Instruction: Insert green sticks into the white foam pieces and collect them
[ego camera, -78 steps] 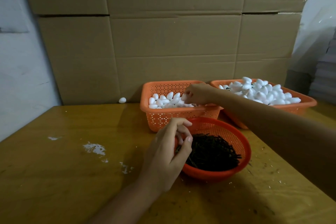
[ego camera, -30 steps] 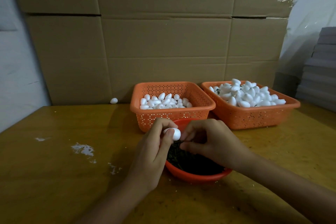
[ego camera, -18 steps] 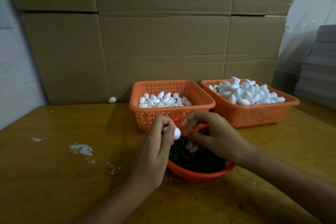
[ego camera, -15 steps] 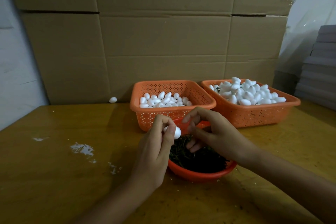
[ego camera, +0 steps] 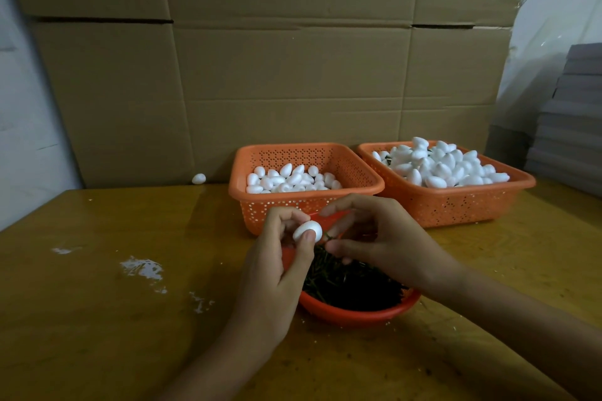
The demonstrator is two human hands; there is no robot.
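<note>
A: Grip?

B: One white foam piece (ego camera: 307, 231) is pinched between the thumb and curled fingers of the left hand (ego camera: 277, 270). A thin green stick (ego camera: 326, 237) is pinched at the fingertips of the right hand (ego camera: 384, 244). Only a short length of it is seen, with its tip at the right end of the foam piece. Whether it is seated cannot be told.

A: Position?

B: Both hands are held close together above the far rim of the round basket (ego camera: 358, 316).

A: Materials and shapes?

B: The foam piece is egg-shaped, matte and smooth. The round basket is shallow red-orange plastic and is filled with a dark, tangled pile of sticks (ego camera: 351, 283). Behind it, two rectangular orange baskets with perforated walls are set side by side. The left basket (ego camera: 254, 212) is partly filled with loose foam eggs. The right basket (ego camera: 456, 205) is heaped above its rim, with green showing among the eggs.

A: Counts?

B: Three baskets are noted, one egg in hand and one stick in hand. One stray egg (ego camera: 198, 178) is seen at the foot of the cardboard sheet (ego camera: 293, 75). The eggs in the baskets are too many to count.

A: Surface?

B: The table (ego camera: 97, 319) is glossy yellow-brown wood. White flecks (ego camera: 143, 268) are scattered on it to the left.
</note>
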